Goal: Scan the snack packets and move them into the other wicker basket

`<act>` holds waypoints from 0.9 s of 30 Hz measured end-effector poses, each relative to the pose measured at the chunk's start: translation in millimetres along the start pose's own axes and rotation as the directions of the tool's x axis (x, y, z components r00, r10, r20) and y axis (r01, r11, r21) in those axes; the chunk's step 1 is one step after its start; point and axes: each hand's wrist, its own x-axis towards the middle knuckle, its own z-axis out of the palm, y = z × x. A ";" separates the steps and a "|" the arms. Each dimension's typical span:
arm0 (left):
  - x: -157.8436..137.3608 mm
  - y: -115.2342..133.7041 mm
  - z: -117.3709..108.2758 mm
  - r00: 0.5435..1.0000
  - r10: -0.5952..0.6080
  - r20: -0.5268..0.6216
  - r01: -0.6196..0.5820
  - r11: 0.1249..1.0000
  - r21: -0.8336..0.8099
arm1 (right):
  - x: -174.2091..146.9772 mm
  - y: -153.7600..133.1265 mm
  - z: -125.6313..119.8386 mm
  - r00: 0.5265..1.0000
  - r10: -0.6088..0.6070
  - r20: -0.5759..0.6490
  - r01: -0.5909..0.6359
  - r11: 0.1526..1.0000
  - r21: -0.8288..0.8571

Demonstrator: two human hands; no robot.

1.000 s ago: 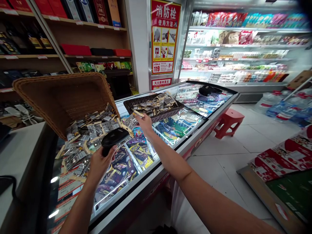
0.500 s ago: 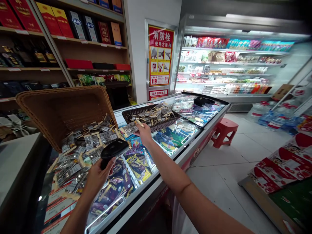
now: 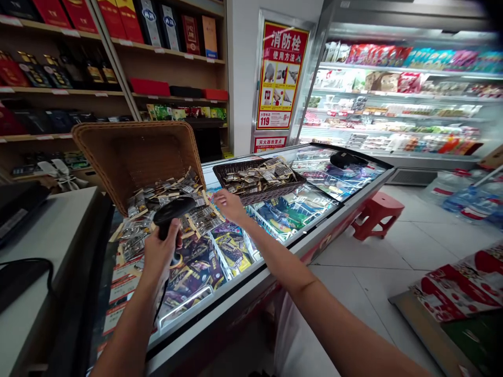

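Note:
A black handheld barcode scanner (image 3: 173, 209) is gripped by its handle in my left hand (image 3: 161, 246), its head tilted over a heap of small clear packets (image 3: 165, 188) with cream-coloured edges. My right hand (image 3: 231, 207) is closed, fingers curled, at the edge of a packet (image 3: 206, 217) on the right of the heap. Whether its fingertips hold that packet cannot be made out. The heap spills from a tipped brown wicker basket (image 3: 137, 141). Just behind my right hand, a dark woven basket (image 3: 255, 196) holds more such packets.
A glass-topped chest freezer (image 3: 298, 233) with packaged goods inside lies under the baskets. A grey counter (image 3: 66, 235) stands left. On the floor are a red stool (image 3: 379, 214) and stacked red-and-white packs (image 3: 459, 290). A dark object (image 3: 348, 159) rests on the far glass.
The view has swung left. The scanner has tilted and risen slightly. The packet that stuck up from my right hand no longer shows there, and the hand is nearer the heap.

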 end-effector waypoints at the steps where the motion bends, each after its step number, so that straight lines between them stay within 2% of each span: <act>1: 2.7 1.4 -2.9 0.999 -0.014 -0.036 0.014 1.000 -0.018 | -6.1 2.0 7.2 0.996 -0.035 0.080 0.047 0.987 -0.151; 3: 6.6 6.0 -7.2 0.996 -0.050 -0.074 0.047 0.998 -0.039 | -13.1 4.0 14.4 0.982 -0.047 0.183 0.114 0.920 -0.376; 5: 8.1 11.6 -8.9 0.993 -0.075 -0.086 0.072 0.996 -0.046 | -16.0 4.5 14.1 0.969 -0.009 0.245 0.138 0.847 -0.513; 8: 7.0 17.9 -7.7 0.993 -0.093 -0.067 0.090 0.995 -0.051 | -19.5 7.2 9.0 0.940 0.074 0.332 0.152 0.781 -0.605; 11: 5.0 19.2 -5.5 0.995 -0.092 -0.030 0.090 0.995 -0.053 | -23.1 14.8 6.5 0.905 0.105 0.413 0.196 0.758 -0.623; 15: 3.7 16.8 -4.4 0.997 -0.079 0.004 0.079 0.996 -0.031 | -21.4 27.0 5.9 0.885 0.100 0.455 0.222 0.768 -0.600; 21: 2.3 17.2 -3.5 0.997 -0.081 0.004 0.082 0.996 -0.040 | -13.0 31.3 3.3 0.892 0.148 0.427 0.132 0.817 -0.561; 24: 2.4 18.7 -3.6 0.996 -0.095 -0.003 0.094 0.994 -0.049 | -11.7 28.3 3.2 0.908 0.144 0.393 0.089 0.850 -0.519; 27: 3.8 18.1 -4.8 0.995 -0.101 0.002 0.101 0.994 -0.048 | -10.7 25.1 3.2 0.939 0.087 0.334 0.058 0.915 -0.399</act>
